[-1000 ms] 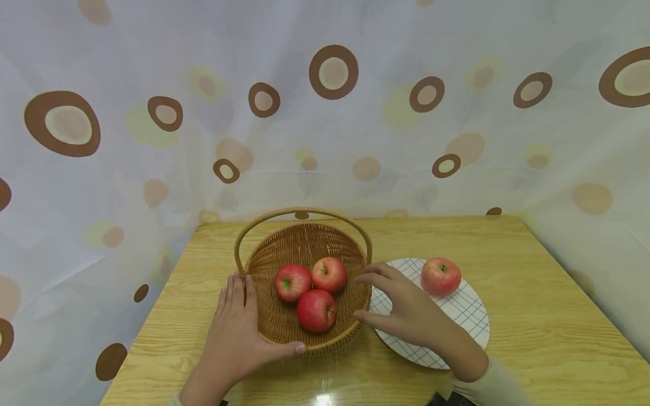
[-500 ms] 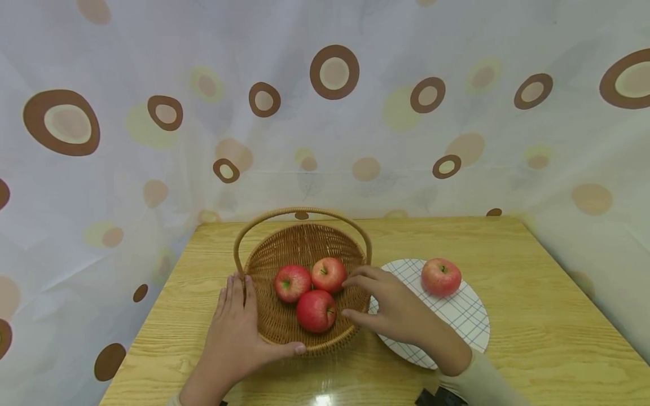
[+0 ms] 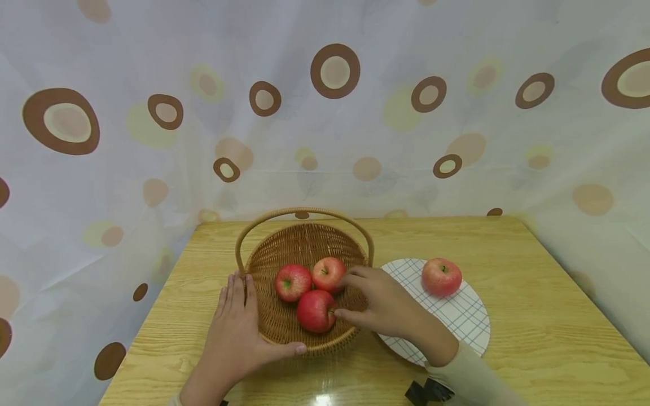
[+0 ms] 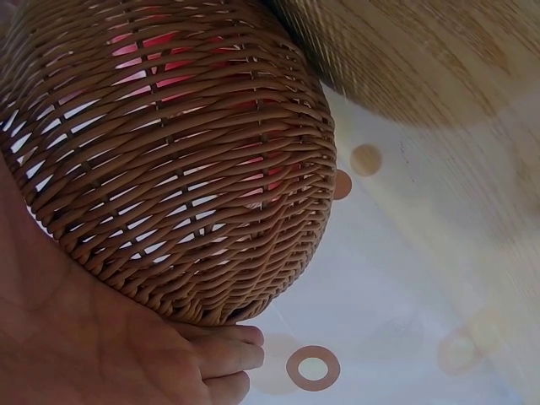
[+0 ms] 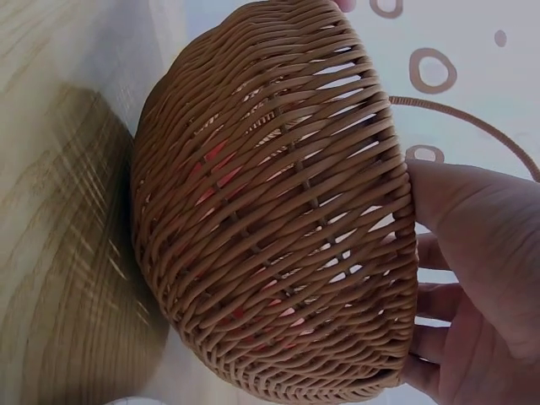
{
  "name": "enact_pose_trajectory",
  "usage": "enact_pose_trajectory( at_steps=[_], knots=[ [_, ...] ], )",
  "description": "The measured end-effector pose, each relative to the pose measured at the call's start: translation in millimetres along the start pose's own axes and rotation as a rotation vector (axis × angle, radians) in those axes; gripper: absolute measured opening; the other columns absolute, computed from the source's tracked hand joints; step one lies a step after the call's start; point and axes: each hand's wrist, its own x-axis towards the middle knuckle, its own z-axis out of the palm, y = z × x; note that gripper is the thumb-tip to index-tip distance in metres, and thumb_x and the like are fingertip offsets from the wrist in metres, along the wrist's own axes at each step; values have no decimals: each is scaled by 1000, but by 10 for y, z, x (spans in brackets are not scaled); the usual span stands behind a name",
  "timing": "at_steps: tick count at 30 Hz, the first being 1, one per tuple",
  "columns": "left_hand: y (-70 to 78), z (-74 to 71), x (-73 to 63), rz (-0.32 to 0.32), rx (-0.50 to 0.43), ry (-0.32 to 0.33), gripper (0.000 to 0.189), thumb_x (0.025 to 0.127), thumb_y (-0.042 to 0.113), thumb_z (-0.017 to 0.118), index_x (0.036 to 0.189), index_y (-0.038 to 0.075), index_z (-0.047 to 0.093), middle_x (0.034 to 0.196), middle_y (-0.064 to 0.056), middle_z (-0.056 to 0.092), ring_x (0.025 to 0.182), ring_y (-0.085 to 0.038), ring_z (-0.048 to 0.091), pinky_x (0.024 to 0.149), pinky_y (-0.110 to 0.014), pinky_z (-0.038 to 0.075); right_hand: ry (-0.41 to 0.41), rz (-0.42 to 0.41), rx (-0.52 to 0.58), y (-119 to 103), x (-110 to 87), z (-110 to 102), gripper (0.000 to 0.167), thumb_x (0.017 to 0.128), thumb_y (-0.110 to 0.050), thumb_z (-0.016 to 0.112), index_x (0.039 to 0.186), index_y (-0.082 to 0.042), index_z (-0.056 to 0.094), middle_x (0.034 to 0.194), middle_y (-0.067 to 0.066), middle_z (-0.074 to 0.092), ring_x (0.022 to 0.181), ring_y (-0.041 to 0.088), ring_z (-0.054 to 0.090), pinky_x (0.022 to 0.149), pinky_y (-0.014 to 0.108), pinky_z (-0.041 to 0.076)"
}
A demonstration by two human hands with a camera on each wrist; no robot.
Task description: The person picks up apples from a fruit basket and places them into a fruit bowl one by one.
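Note:
A brown wicker basket (image 3: 274,332) with an arched handle stands on the table, three red apples inside. My left hand (image 3: 233,332) rests on its left rim, fingers straight and thumb along the front edge. Over the right rim reaches my right hand (image 3: 383,301), fingers bent slightly, thumb apart from them. Its fingertips are beside the back right apple (image 3: 328,274), and the thumb tip is at the front apple (image 3: 316,311); whether they touch is hard to tell. The left apple (image 3: 293,283) lies farther from that hand. Both wrist views show mostly the basket's woven side (image 5: 278,202).
Right of the basket lies a round white plate (image 3: 467,321) with a blue grid pattern, partly under my right forearm. A fourth apple (image 3: 441,277) sits near its back edge. The wooden table (image 3: 538,316) meets a spotted cloth (image 3: 386,135) behind.
My right hand has moved left from the basket's right rim to over its inside, close to the apples. My left hand has stayed in place on the rim.

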Motion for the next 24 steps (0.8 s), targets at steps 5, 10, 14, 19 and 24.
enact_pose_trajectory(
  at_steps=[5, 10, 14, 19, 24],
  knots=[
    [7, -10, 4, -2, -4, -4, 161, 59, 100, 70, 164, -12, 21, 172, -35, 15, 164, -49, 7, 132, -62, 16, -70, 33, 32, -7, 51, 15, 43, 88, -37, 88, 122, -13, 76, 122, -3, 72, 110, 16, 69, 96, 41, 60],
    [10, -18, 5, 13, 11, 1, 161, 58, 100, 70, 164, -11, 21, 172, -35, 16, 164, -48, 7, 132, -62, 16, -154, 33, 74, -14, 105, 27, 44, 88, -35, 87, 125, -13, 75, 125, -3, 71, 113, 15, 70, 97, 39, 60],
    [6, -18, 1, 24, 26, 7, 162, 57, 102, 68, 164, -11, 22, 171, -35, 17, 164, -48, 8, 132, -62, 17, -202, 11, 86, -45, 165, 20, 44, 87, -29, 88, 125, -11, 75, 124, 1, 72, 109, 17, 69, 94, 37, 60],
    [3, -18, -5, 31, 25, 7, 163, 57, 103, 66, 164, -11, 22, 171, -35, 16, 164, -48, 8, 132, -63, 17, -255, 13, 72, -75, 240, 43, 50, 83, -26, 91, 128, -11, 73, 120, 1, 71, 102, 19, 69, 89, 33, 58],
    [0, -9, -13, 26, 22, -1, 161, 58, 101, 68, 164, -11, 22, 171, -35, 15, 164, -49, 8, 132, -64, 18, -287, 16, 40, -77, 299, 88, 54, 80, -26, 94, 128, -13, 73, 118, 0, 70, 102, 19, 69, 89, 34, 58]
  ],
)
